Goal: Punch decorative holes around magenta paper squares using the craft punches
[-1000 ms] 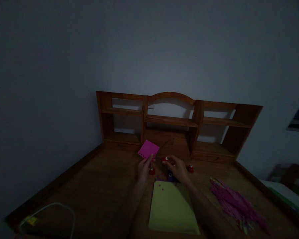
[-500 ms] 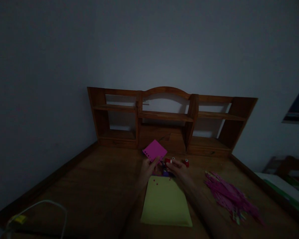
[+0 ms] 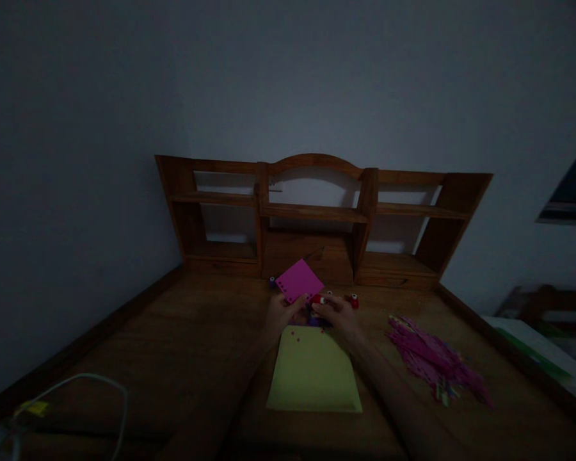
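Dim room; wooden table, shelf unit far. Pinching pink square at near corner with fingers of left hand. Grasping small red punch with fingers of right hand, just right of that corner; contact, long axis unclear. Between hands, purple clutter; near, yellow sheet; right, pink shreds.

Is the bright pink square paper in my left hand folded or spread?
Spread, it appears: the bright pink square paper shows one flat face without visible crease, held by your left hand.

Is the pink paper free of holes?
No, a row of small holes runs along the lower-left edge of the pink paper, which the left hand holds.
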Action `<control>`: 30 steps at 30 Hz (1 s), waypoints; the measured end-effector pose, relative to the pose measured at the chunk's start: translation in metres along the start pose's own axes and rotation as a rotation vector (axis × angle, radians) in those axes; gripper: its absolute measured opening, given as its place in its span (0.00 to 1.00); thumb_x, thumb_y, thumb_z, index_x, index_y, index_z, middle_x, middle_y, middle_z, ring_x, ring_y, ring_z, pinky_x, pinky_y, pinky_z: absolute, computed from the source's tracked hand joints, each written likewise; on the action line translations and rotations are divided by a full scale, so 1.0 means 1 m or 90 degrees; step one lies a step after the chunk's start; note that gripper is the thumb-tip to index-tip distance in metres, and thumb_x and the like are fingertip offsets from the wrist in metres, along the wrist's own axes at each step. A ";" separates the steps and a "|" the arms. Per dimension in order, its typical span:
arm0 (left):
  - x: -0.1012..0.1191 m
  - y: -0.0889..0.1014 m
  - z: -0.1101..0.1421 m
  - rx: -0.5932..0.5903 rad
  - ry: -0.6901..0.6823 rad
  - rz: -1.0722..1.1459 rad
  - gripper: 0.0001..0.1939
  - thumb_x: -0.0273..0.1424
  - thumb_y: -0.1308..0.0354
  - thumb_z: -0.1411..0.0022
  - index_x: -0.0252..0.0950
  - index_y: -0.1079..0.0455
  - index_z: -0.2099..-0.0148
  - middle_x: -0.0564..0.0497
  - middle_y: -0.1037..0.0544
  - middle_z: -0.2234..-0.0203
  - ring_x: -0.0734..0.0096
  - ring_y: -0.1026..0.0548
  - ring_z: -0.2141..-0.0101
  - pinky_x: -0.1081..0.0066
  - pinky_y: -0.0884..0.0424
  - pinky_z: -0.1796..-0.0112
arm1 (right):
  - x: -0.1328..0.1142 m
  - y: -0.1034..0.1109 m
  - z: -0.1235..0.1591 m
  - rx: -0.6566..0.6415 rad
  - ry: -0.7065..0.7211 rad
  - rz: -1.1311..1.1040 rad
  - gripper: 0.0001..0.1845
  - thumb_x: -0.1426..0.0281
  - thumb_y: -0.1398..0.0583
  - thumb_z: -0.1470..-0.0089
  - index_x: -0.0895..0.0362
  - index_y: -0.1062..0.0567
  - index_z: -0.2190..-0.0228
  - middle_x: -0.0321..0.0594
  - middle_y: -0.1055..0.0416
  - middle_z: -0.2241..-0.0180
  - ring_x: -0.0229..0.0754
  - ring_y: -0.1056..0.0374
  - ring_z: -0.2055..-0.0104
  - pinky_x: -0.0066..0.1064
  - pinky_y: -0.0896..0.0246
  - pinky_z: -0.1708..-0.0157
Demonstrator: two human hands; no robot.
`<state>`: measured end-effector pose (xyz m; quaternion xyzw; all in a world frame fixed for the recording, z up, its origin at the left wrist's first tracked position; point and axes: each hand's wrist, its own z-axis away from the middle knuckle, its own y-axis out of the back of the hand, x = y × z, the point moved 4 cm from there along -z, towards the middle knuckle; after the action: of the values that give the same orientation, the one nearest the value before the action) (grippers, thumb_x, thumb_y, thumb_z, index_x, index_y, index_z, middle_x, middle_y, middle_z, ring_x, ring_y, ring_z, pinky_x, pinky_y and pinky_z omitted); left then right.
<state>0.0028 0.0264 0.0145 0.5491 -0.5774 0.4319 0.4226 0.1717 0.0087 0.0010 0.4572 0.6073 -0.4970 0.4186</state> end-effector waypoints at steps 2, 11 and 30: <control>0.001 0.001 0.001 0.005 -0.008 -0.034 0.20 0.46 0.34 0.51 0.31 0.26 0.70 0.48 0.24 0.78 0.70 0.30 0.77 0.74 0.37 0.77 | 0.000 0.000 0.000 0.004 0.005 0.016 0.24 0.61 0.28 0.63 0.56 0.21 0.62 0.41 0.23 0.69 0.44 0.26 0.68 0.35 0.32 0.65; 0.012 -0.003 0.006 -0.012 -0.123 -0.122 0.15 0.39 0.40 0.44 0.33 0.28 0.59 0.45 0.21 0.65 0.64 0.24 0.65 0.70 0.29 0.65 | -0.007 -0.002 0.001 0.031 0.064 0.086 0.27 0.62 0.28 0.63 0.57 0.23 0.60 0.37 0.25 0.74 0.41 0.29 0.72 0.31 0.35 0.70; 0.020 -0.002 0.010 0.014 -0.169 -0.183 0.13 0.37 0.40 0.44 0.35 0.26 0.59 0.46 0.20 0.66 0.64 0.24 0.66 0.70 0.30 0.65 | -0.015 -0.005 0.006 0.058 0.132 0.186 0.25 0.60 0.29 0.64 0.55 0.24 0.61 0.37 0.28 0.72 0.40 0.32 0.72 0.30 0.37 0.72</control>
<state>0.0043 0.0109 0.0308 0.6824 -0.5391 0.2971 0.3943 0.1705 0.0001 0.0155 0.6074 0.5515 -0.4082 0.4003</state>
